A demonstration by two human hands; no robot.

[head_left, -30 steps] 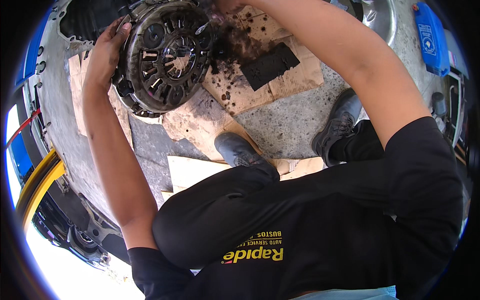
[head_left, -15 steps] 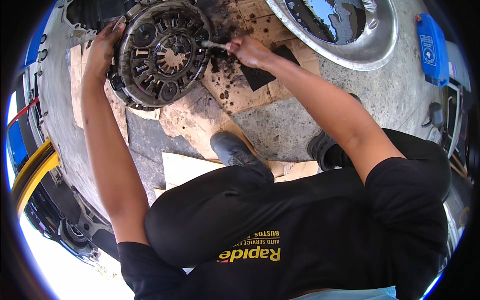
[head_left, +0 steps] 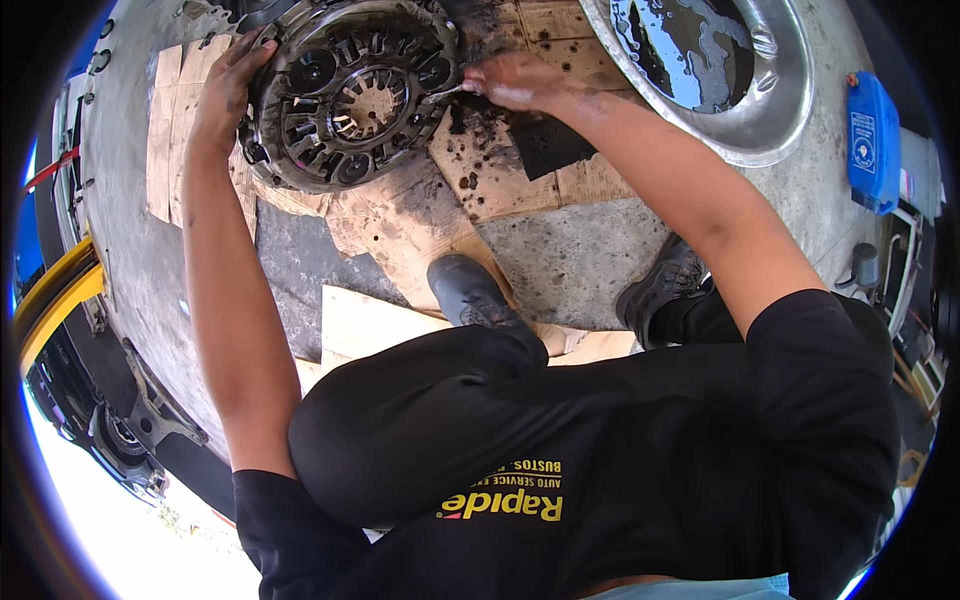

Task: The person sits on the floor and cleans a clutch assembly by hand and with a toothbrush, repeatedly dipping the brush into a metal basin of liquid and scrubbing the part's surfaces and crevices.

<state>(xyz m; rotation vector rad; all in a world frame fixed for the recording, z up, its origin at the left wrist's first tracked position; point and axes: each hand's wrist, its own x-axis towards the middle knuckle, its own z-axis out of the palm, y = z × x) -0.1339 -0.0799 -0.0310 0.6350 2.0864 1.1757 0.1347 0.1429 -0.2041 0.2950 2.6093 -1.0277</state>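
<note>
A round, greasy clutch pressure plate (head_left: 290,120) is tilted up over stained cardboard at the upper left. My left hand (head_left: 232,85) grips its left rim, thumb on the near face and fingers behind. At the plate's right edge, my right hand (head_left: 515,82) is closed round the thin handle of what looks like a small brush (head_left: 448,94). The brush's tip lies against the plate's face, too small to make out clearly. Cardboard shows through the plate's centre hole.
Right of the plate stands a wide metal basin (head_left: 795,110) holding dark, shiny liquid. Oil-spotted cardboard (head_left: 400,215) and a black patch (head_left: 550,147) lie on the concrete. A blue container (head_left: 873,145) is at far right, a yellow bar (head_left: 65,305) at far left. My boots rest below.
My right hand has brought the brush in closer, from the plate's right edge onto its face. The plate's tilt differs slightly, and the whole view has shifted a little.
</note>
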